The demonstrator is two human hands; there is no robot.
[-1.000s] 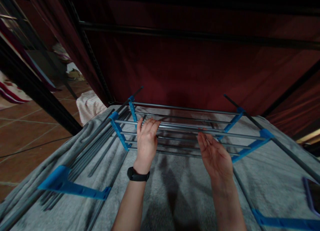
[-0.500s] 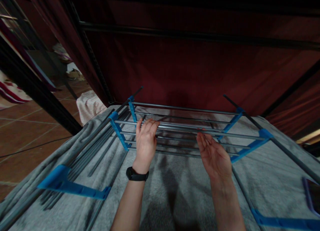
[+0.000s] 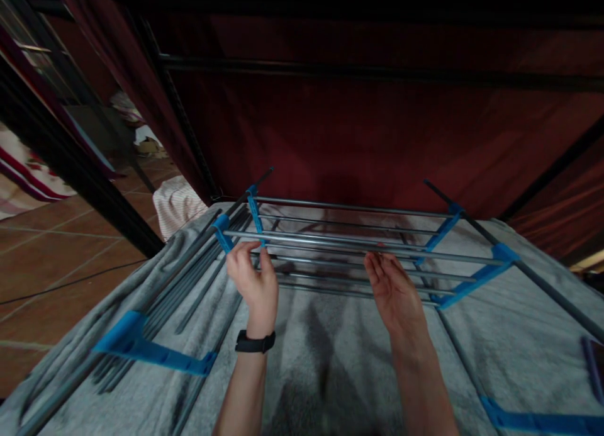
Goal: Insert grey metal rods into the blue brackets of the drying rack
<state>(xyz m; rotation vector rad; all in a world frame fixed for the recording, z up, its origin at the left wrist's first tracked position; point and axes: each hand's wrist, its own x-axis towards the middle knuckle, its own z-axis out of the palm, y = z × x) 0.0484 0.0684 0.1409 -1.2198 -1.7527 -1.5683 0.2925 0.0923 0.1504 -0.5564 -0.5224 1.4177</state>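
A rack of grey metal rods (image 3: pixel 349 238) joined by blue plastic side brackets (image 3: pixel 472 275) stands low over a grey blanket (image 3: pixel 330 354). My left hand (image 3: pixel 252 279), with a black watch on the wrist, is closed in a pinch on the left end of a middle rod, next to the left blue bracket (image 3: pixel 255 212). My right hand (image 3: pixel 394 291) reaches palm-left under the same rods, its fingertips hooked on one near the rack's middle.
Several loose grey rods (image 3: pixel 189 285) and another blue bracket (image 3: pixel 151 354) lie on the blanket at left. More blue pieces (image 3: pixel 533 420) show at bottom right. A dark red fabric wall (image 3: pixel 353 128) rises behind. Tiled floor (image 3: pixel 51 260) lies to the left.
My left hand slid left and down along the rods, from a grip over the top to a pinch by the blue bracket. My right hand stayed almost still.
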